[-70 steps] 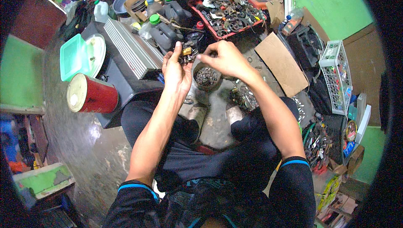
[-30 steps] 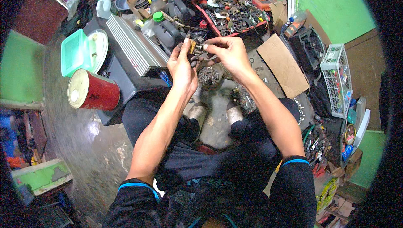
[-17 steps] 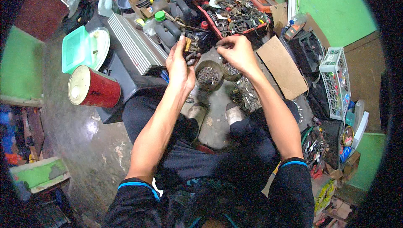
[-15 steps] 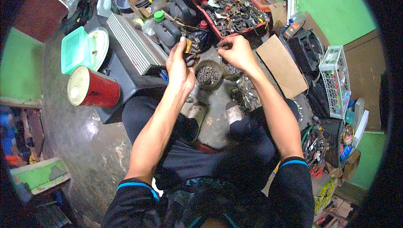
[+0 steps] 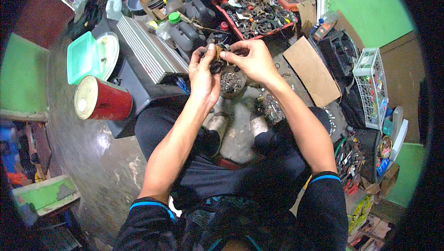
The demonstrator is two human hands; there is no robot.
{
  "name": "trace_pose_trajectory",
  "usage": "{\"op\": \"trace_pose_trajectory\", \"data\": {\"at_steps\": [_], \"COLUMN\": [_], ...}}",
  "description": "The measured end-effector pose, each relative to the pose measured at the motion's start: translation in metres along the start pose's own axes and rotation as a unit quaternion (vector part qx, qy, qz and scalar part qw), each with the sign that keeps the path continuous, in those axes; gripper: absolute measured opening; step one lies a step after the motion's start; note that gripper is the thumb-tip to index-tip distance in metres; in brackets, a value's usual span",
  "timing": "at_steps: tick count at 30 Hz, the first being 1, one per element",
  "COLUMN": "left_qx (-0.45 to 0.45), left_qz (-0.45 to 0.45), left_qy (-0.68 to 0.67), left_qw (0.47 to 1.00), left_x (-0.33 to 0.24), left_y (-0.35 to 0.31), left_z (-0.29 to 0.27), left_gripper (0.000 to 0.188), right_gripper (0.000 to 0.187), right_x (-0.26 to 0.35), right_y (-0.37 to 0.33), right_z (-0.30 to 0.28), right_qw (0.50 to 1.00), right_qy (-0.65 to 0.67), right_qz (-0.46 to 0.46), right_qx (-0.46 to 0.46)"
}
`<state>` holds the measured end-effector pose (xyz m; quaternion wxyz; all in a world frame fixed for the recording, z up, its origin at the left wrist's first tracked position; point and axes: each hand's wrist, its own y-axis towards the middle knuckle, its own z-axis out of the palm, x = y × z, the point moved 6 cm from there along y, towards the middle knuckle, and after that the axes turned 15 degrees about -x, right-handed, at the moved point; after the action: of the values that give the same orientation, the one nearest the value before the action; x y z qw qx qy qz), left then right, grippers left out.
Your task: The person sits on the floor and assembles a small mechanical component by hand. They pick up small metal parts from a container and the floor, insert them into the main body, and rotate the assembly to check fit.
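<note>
My left hand [image 5: 205, 77] is closed around a small dark metal part with a brass-yellow section [image 5: 217, 56], held up in front of me. From the right, my right hand [image 5: 254, 61] reaches in with thumb and forefinger pinched at the same part. Whether those fingertips also hold a smaller piece is too small to tell. Just below the hands stands a round tin of small metal bits [image 5: 231, 83]. A red tray [image 5: 237, 32] heaped with dark metal parts lies beyond my right hand.
Black jugs with green caps [image 5: 184, 37] and a stack of pale panels [image 5: 148, 53] are at the left, near a red can [image 5: 105, 99]. A cardboard sheet [image 5: 311, 70] and a white plastic basket [image 5: 370, 89] lie right. Loose metal pieces [image 5: 273, 104] cover the floor by my foot.
My right hand has moved left and now meets the part in my left hand. The left hand has shifted slightly right, its fingers curling more around the part.
</note>
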<state>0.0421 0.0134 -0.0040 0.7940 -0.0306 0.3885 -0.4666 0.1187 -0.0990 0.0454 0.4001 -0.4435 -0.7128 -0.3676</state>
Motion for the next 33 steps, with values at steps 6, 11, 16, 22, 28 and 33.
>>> {"op": "trace_pose_trajectory", "data": {"at_steps": [6, 11, 16, 22, 28, 33], "left_qx": [-0.056, -0.066, -0.023, -0.001, 0.011, 0.007], "left_qz": [0.037, 0.078, -0.028, -0.068, -0.036, -0.026], "left_qy": [0.051, -0.021, -0.027, -0.012, 0.015, 0.029], "left_qw": [0.996, 0.995, 0.999, 0.998, 0.999, 0.999], "left_x": [0.001, -0.033, -0.002, 0.004, 0.001, 0.001], "left_y": [0.008, 0.018, 0.028, 0.011, 0.007, 0.005], "left_z": [-0.008, -0.014, -0.014, -0.002, -0.005, -0.001], "left_gripper": [0.023, 0.015, 0.02, 0.032, 0.037, 0.03], "right_gripper": [0.025, 0.02, 0.028, 0.032, 0.033, 0.03], "right_x": [0.001, -0.007, -0.015, -0.01, 0.024, 0.03], "right_y": [0.0, 0.006, 0.013, 0.015, -0.006, -0.007], "right_z": [-0.003, -0.031, -0.016, -0.018, -0.007, -0.007], "right_qw": [0.997, 0.996, 0.99, 0.981, 0.992, 0.978], "right_qy": [0.005, -0.085, -0.132, -0.149, -0.049, -0.129], "right_qz": [0.043, 0.022, -0.051, -0.12, -0.112, -0.166], "right_qx": [0.063, 0.016, 0.004, -0.02, 0.013, 0.012]}}
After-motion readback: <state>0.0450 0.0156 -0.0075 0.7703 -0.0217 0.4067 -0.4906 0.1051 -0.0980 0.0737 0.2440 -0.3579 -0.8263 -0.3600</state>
